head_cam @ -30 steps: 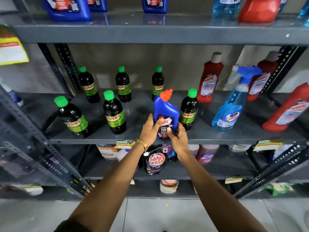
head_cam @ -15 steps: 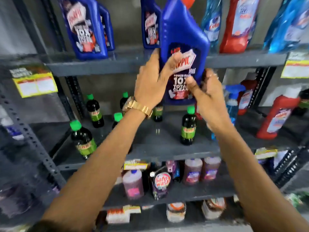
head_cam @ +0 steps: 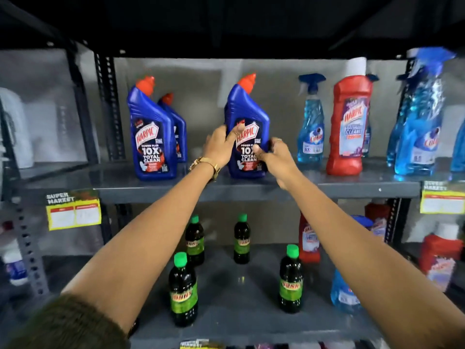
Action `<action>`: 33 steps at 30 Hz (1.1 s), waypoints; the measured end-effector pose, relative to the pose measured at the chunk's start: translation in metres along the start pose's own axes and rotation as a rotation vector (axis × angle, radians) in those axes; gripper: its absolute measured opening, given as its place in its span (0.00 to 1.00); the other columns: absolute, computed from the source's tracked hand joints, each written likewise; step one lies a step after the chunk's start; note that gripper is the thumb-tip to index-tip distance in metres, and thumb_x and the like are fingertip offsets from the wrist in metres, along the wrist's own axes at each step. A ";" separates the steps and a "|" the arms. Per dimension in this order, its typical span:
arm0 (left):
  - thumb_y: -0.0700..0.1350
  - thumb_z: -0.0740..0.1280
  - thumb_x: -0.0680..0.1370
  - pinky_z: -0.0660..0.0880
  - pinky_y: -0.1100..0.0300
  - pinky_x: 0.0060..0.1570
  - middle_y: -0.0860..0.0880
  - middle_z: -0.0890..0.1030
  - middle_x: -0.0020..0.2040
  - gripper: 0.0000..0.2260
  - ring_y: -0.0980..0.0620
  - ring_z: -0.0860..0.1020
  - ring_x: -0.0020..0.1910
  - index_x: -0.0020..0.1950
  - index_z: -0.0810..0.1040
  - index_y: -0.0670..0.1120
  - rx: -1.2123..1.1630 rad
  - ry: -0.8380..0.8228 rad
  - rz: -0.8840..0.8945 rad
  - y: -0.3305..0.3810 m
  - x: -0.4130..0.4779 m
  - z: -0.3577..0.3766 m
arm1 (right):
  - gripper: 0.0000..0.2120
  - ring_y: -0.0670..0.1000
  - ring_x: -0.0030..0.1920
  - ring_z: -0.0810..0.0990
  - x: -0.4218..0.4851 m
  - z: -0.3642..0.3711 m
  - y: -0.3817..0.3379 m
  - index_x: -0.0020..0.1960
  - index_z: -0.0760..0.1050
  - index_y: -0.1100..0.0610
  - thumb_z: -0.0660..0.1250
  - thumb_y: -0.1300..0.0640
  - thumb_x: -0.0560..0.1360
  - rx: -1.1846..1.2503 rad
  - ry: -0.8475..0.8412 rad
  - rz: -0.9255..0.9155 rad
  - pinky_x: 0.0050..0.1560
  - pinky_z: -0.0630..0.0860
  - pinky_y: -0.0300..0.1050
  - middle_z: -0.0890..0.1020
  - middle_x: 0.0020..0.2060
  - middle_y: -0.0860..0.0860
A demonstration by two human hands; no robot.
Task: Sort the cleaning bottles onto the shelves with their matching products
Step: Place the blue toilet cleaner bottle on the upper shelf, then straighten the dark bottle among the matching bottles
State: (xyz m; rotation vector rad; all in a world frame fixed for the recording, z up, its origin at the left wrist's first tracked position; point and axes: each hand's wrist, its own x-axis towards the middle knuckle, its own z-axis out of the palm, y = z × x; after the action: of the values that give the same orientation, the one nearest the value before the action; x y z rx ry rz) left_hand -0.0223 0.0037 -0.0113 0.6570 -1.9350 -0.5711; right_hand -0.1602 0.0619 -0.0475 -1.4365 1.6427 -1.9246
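Note:
A blue Harpic bottle (head_cam: 247, 114) with an orange cap stands upright on the upper grey shelf (head_cam: 251, 191). My left hand (head_cam: 221, 144) grips its left side, thumb across the label. My right hand (head_cam: 273, 151) holds its lower right side. To the left stand two more blue Harpic bottles (head_cam: 151, 132), one behind the other. To the right are a blue Colin spray bottle (head_cam: 310, 122), a red Harpic bottle (head_cam: 349, 127) and more blue spray bottles (head_cam: 420, 117).
The lower shelf (head_cam: 241, 293) carries several dark bottles with green caps (head_cam: 182, 290), a red Harpic bottle (head_cam: 308, 238) and a blue spray bottle (head_cam: 344, 295). More red bottles (head_cam: 439, 258) stand at the right. Yellow price tags (head_cam: 73, 212) hang on the shelf edges.
Both hands have lifted the blue Harpic bottle from the lower shelf among the green-capped bottles up to the upper shelf, where it now stands beside the other blue Harpic bottles.

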 end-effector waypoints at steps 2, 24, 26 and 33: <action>0.65 0.57 0.75 0.76 0.43 0.55 0.41 0.83 0.51 0.22 0.38 0.80 0.52 0.47 0.75 0.48 0.001 0.004 -0.025 -0.004 0.010 0.001 | 0.25 0.59 0.55 0.82 0.008 0.004 -0.001 0.56 0.74 0.60 0.69 0.46 0.66 0.003 -0.005 0.004 0.57 0.80 0.62 0.82 0.55 0.60; 0.47 0.63 0.79 0.72 0.63 0.57 0.44 0.79 0.58 0.14 0.51 0.76 0.58 0.61 0.73 0.41 -0.005 0.454 0.409 -0.005 -0.062 0.022 | 0.15 0.47 0.59 0.78 -0.084 0.003 -0.001 0.64 0.73 0.58 0.64 0.57 0.78 -0.097 0.398 -0.479 0.63 0.73 0.37 0.80 0.57 0.49; 0.42 0.65 0.78 0.71 0.64 0.57 0.43 0.80 0.54 0.10 0.49 0.76 0.55 0.56 0.77 0.39 -0.007 0.502 0.540 -0.013 -0.097 0.039 | 0.08 0.48 0.55 0.77 -0.116 -0.003 0.023 0.56 0.77 0.55 0.65 0.56 0.78 -0.191 0.565 -0.521 0.59 0.72 0.42 0.80 0.51 0.44; 0.51 0.62 0.77 0.74 0.53 0.60 0.50 0.77 0.58 0.13 0.53 0.76 0.58 0.59 0.74 0.48 -0.213 -0.084 -0.053 -0.122 -0.224 0.139 | 0.13 0.59 0.64 0.75 -0.207 -0.046 0.209 0.62 0.69 0.50 0.62 0.56 0.78 -0.103 0.379 0.237 0.66 0.72 0.47 0.76 0.62 0.56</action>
State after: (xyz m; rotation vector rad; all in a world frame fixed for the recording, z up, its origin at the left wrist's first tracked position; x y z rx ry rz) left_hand -0.0389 0.0763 -0.2923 0.5572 -1.9050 -0.8371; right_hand -0.1772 0.1640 -0.3262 -0.8909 1.9959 -2.0885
